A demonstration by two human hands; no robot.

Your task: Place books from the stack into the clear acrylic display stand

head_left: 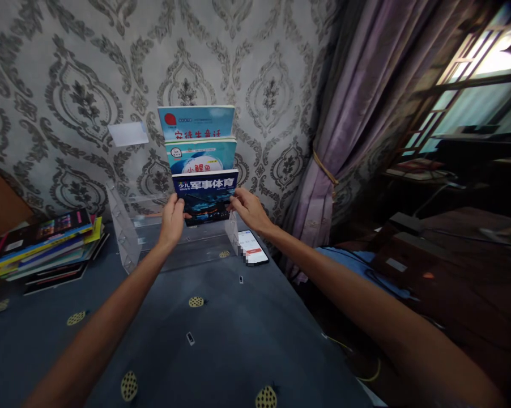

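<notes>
Head camera looks down at both hands on a dark blue book [205,195]: the left hand [173,218] grips its left edge, the right hand [243,207] its right edge. They hold it upright at the front tier of a clear acrylic rack [130,226], far on the worktop [221,334]. Two light blue books [198,139] stand behind. A phone [252,247] lies just right; a book stack [43,243] sits left.

Single cam, sitting on my head, looking forward and down along both my arms. It's facing the wallpapered wall [68,73] across the bench [221,328], close range, window [472,85] showing far right.
</notes>
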